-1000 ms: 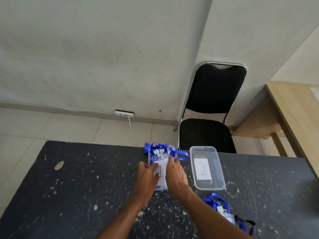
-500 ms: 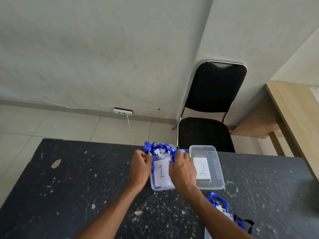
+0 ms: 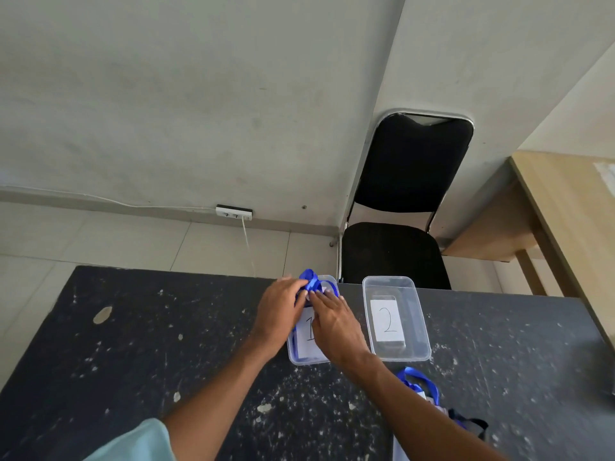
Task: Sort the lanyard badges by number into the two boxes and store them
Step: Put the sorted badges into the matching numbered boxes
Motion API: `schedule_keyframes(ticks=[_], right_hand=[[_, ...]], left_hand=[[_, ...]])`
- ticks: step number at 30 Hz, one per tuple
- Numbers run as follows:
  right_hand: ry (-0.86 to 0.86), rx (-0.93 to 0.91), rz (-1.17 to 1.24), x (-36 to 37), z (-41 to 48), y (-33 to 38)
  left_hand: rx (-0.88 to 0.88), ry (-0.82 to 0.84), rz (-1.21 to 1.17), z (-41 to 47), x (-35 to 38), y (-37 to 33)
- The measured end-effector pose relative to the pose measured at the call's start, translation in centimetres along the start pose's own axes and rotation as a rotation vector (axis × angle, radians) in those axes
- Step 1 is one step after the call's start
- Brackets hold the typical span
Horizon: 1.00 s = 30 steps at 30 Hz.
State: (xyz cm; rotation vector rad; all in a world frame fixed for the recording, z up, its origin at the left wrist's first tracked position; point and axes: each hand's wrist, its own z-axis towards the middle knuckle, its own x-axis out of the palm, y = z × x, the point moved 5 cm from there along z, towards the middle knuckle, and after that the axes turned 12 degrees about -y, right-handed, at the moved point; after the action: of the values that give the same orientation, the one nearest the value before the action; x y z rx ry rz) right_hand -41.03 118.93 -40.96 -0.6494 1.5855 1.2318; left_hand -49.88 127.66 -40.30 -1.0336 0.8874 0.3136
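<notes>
Ribbon [image 3: 311, 281] is bunching over box 1 [image 3: 301, 360] at the counter's [image 3: 166, 344] far edge: left hand [image 3: 279, 309] is pinching it, right hand [image 3: 336, 326] is pressing with a flat, wide grip. Springy loops are threatening to pop out; hard pushing is risking shoving the box off.

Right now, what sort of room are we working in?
Probably a plain office or workroom: a black padded chair stands against the bare wall, a wooden desk is at right, and a power strip sits at the wall's foot beyond the scuffed black table.
</notes>
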Motion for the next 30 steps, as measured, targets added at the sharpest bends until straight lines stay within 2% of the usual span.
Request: schedule_keyframes(ticks=[1,4,6,11,14,17,19,22,24,27,30], right_hand=[[0.044,0.014,-0.031,0.3,-0.1,-0.1],[0.114,0.118,-0.048,0.7,0.1,-0.4],[0.13,0.173,-0.045,0.8,0.4,-0.5],[0.236,0.122,-0.084,1.0,0.3,-0.4],[0.149,0.106,-0.009,0.9,0.4,-0.6],[-0.041,0.212,0.161,0.0,0.1,-1.3],[-0.167,0.182,0.177,-0.9,-0.7,-1.5],[-0.314,0.092,-0.008,-1.8,-2.5,-1.9],[-0.199,0.07,-0.035,-1.5,-4.0,-1.8],[-0.005,0.01,-0.142,-0.3,-6.4,-1.4],[0.001,0.043,-0.247,0.3,-7.1,-0.4]], left_hand=[[0.046,-0.002,0.062,-0.4,0.0,0.0],[0.041,0.023,0.14,-0.6,0.0,0.3],[0.133,0.078,0.26,-0.2,0.6,0.1],[0.279,0.146,0.473,0.7,1.8,-0.9],[0.391,0.202,0.519,0.6,2.7,-1.5],[0.419,0.201,0.461,0.1,2.6,-1.4],[0.401,0.149,0.405,-0.1,2.0,-1.3],[0.312,0.092,0.25,-0.5,0.7,-0.6],[0.19,0.091,0.084,-1.5,-0.1,0.0],[0.047,-0.061,-0.034,-3.6,-1.3,0.9],[-0.037,0.01,-0.039,-5.7,-0.5,1.2]])
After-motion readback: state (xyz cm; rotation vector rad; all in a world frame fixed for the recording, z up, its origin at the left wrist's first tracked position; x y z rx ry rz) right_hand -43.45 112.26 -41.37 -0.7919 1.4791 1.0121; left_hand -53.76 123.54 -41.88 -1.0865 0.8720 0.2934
